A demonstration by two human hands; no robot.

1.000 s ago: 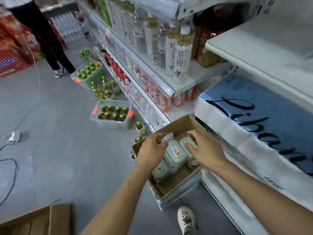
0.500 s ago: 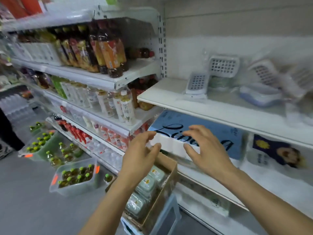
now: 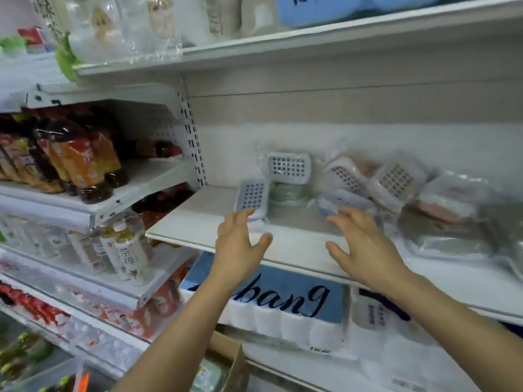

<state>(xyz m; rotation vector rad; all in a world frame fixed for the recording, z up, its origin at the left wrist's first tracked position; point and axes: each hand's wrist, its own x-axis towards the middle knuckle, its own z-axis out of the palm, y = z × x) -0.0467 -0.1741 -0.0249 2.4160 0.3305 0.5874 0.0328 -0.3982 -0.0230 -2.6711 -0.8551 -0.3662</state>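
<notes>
My left hand point(image 3: 240, 244) and my right hand point(image 3: 359, 247) are both raised in front of a white shelf point(image 3: 297, 247), fingers spread and holding nothing. Just beyond my left fingertips lies a small white perforated soap box point(image 3: 252, 195) in clear wrap. Behind it leans another perforated box point(image 3: 288, 168) over a pale green one point(image 3: 285, 192). My right fingertips reach toward a bluish wrapped box point(image 3: 342, 203). At the bottom edge, a cardboard carton point(image 3: 232, 360) shows a green packet point(image 3: 208, 377).
More wrapped soap boxes point(image 3: 396, 182) pile up at the shelf's right. Blue-labelled tissue packs point(image 3: 283, 304) fill the shelf below. To the left, shelves hold drink bottles point(image 3: 82, 162) and tea bottles point(image 3: 127, 250). An upper shelf point(image 3: 283, 46) carries bagged goods.
My hands left the green packets in the carton and rose empty to the soap-box shelf. The view swung up from the floor to the shelves.
</notes>
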